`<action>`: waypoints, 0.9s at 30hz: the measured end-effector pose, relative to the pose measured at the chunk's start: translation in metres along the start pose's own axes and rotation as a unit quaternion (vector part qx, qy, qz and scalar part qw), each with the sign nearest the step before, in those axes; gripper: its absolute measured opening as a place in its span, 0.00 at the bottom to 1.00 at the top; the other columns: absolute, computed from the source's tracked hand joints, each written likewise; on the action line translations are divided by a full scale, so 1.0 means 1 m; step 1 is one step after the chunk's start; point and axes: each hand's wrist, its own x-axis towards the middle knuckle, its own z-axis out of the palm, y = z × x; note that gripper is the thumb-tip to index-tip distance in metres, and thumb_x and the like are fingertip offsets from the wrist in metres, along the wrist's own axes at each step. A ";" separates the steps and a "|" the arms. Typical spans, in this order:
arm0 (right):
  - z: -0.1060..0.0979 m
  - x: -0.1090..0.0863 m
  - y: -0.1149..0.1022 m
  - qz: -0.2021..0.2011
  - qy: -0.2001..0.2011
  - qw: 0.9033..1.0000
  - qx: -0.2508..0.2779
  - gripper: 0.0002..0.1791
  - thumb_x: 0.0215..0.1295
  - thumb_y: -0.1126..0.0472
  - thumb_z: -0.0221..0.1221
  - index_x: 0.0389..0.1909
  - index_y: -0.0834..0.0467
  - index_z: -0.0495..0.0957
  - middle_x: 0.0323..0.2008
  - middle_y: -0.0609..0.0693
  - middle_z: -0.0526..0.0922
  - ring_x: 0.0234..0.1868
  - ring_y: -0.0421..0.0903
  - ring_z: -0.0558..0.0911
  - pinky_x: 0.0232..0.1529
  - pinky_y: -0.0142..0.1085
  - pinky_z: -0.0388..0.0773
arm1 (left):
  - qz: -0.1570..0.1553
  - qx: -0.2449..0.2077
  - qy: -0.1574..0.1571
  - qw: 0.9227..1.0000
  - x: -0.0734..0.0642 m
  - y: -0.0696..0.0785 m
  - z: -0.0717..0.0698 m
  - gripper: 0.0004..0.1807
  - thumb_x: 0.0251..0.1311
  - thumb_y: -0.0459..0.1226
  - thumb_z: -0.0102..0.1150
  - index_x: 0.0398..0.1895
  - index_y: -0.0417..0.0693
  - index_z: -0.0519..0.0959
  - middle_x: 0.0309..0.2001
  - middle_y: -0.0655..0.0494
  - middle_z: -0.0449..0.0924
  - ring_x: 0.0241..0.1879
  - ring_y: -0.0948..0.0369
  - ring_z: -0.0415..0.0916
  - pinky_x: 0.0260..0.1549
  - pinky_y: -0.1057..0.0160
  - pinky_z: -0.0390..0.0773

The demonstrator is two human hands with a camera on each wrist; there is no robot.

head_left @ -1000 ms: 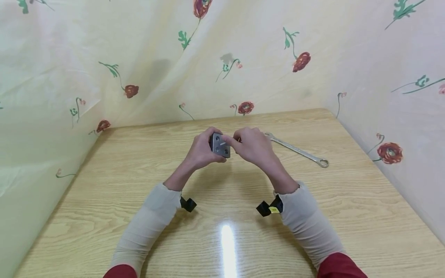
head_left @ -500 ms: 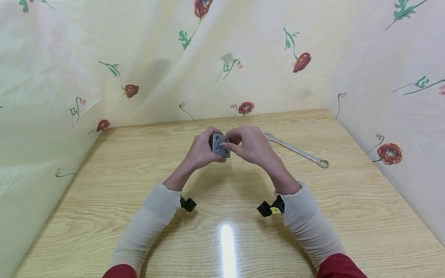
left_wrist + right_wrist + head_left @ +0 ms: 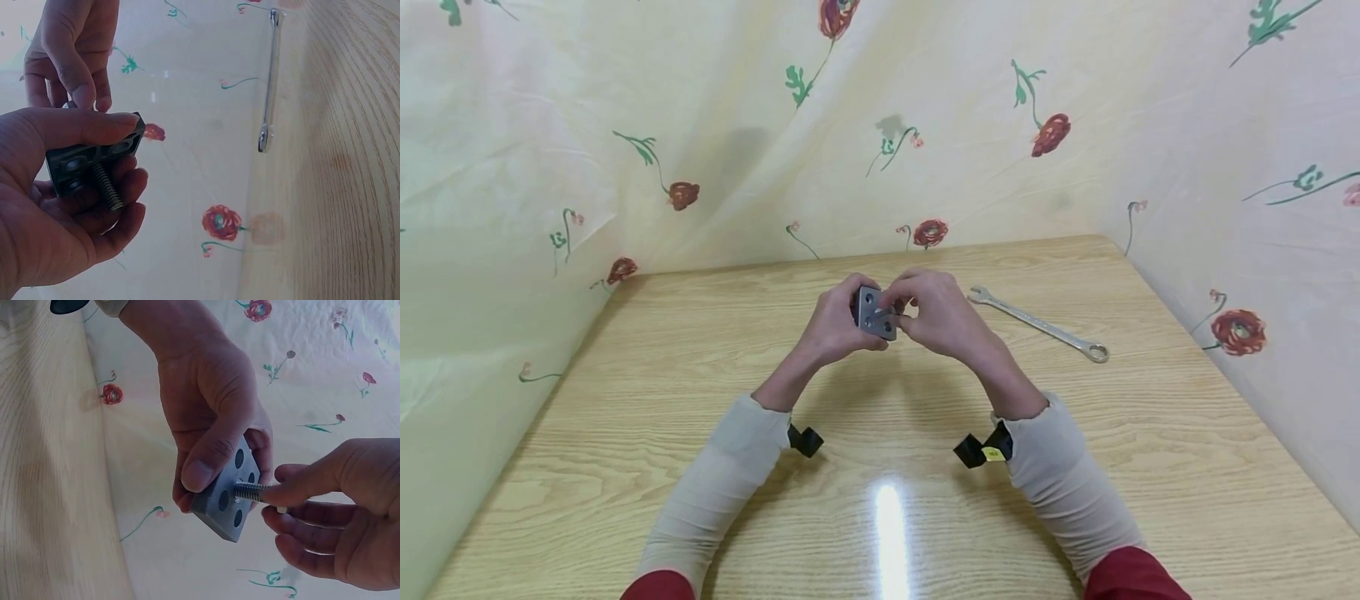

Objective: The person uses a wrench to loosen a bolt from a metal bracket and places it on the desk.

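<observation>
My left hand [image 3: 835, 325] grips a small grey metal plate [image 3: 878, 332] by its edges, raised above the table. Round holes pierce the plate, and a threaded bolt [image 3: 250, 491] passes through its middle. In the left wrist view the bolt's threaded end sticks out from the plate's darker, recessed back, beside the curled left fingers [image 3: 128, 219]. On the plate's other face, my right hand [image 3: 936, 312] pinches the bolt's outer end between thumb and fingers. Those fingers partly hide that end, so its shape is unclear.
A combination wrench [image 3: 1037, 323] lies on the wood-grain table [image 3: 625, 417], right of the hands. Flower-patterned cloth [image 3: 737, 100] hangs behind the table and along both sides. Each wrist carries a small black camera mount.
My right fingers have shifted around the bolt's end, the index finger reaching over it and the thumb drawing back slightly. The left hand and the plate stay in place.
</observation>
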 end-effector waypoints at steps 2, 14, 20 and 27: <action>-0.001 0.000 0.000 0.004 -0.014 1.000 0.001 0.17 0.51 0.70 0.68 0.44 0.61 0.83 0.43 0.55 0.86 0.39 0.50 0.84 0.46 0.43 0.79 | 0.002 -0.001 0.000 1.000 0.000 0.000 0.000 0.38 0.35 0.29 0.77 0.55 0.44 0.71 0.50 0.43 0.78 0.46 0.51 0.77 0.45 0.54 0.79; -0.009 0.000 -0.003 0.167 -0.041 0.984 -0.037 0.24 0.66 0.40 0.55 0.48 0.55 0.80 0.35 0.52 0.86 0.33 0.48 0.83 0.30 0.38 0.76 | 0.003 0.002 -0.002 1.000 -0.001 0.000 -0.001 0.38 0.35 0.28 0.77 0.55 0.44 0.70 0.49 0.43 0.77 0.45 0.51 0.76 0.43 0.55 0.80; -0.006 0.000 -0.004 0.164 -0.046 0.983 -0.061 0.23 0.66 0.40 0.55 0.35 0.55 0.85 0.26 0.50 0.85 0.21 0.44 0.77 0.21 0.33 0.69 | 0.003 0.004 -0.001 1.000 -0.001 0.000 0.000 0.38 0.35 0.28 0.77 0.55 0.43 0.70 0.50 0.42 0.77 0.45 0.50 0.77 0.43 0.55 0.80; -0.007 0.000 -0.005 0.137 -0.042 0.988 -0.052 0.14 0.63 0.48 0.62 0.36 0.56 0.85 0.26 0.50 0.86 0.21 0.43 0.77 0.22 0.33 0.69 | 0.000 0.007 -0.002 1.000 -0.001 0.001 0.000 0.38 0.35 0.29 0.77 0.55 0.44 0.70 0.50 0.43 0.76 0.46 0.51 0.76 0.42 0.56 0.80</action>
